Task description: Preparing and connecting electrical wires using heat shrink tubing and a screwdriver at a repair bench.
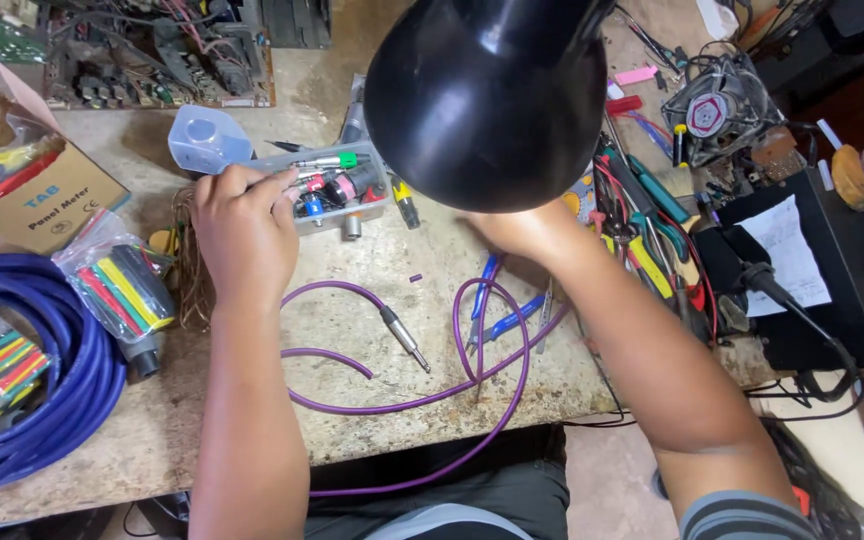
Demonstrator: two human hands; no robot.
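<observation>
Lamp shade [487,95]: hid your right hand [532,232]; grip unreadable.
Left hand [242,225]: fingers curled into parts tray [337,185], contents unclear.
Purple cable [412,400]: plug [404,338] lay between hands, pointing lower right.

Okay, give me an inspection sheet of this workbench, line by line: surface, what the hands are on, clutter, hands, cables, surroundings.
Surface: worn, stained workbench, crowded along its back edge.
Job's things: clear plastic parts box holding connectors and small parts, its lid swung open; purple cable with a metal jack plug lying loose.
Clutter: bags of coloured heat-shrink tubing, cardboard box, screwdrivers and pliers, circuit board.
Grippers: left hand rests fingers on the parts box; right hand is partly hidden under the black lamp shade, grip not visible.
Cables: coiled blue cable at left; purple cable loops over the front edge.
Surroundings: small fan, black unit with paper.
</observation>
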